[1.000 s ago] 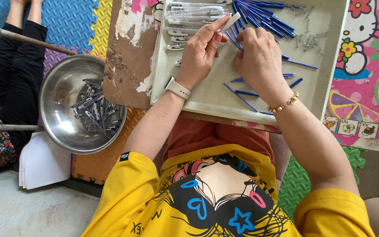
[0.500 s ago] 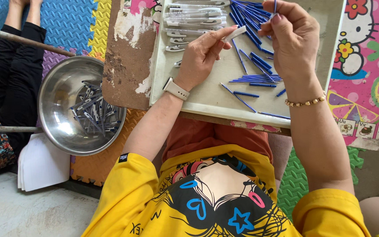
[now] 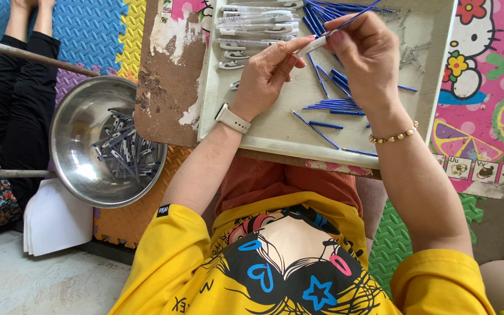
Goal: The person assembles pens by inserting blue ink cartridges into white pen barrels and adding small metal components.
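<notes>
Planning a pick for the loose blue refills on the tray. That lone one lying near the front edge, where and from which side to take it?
Take the blue refill at mid-length, coming straight down from above, grip closing across its thin shaft. It lies flat on the white tray, with bare tray on both long sides, and its ends point toward neighbouring refills. It looks thin, so pinch low.

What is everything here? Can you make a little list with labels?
left hand: holds a clear pen barrel in its fingers
right hand: holds a thin blue refill, its tip at the barrel's end
tray: pale, holds loose blue refills and a row of clear barrels
bowl: shiny metal, left of the tray, holds pens
floor: coloured foam mats
</notes>
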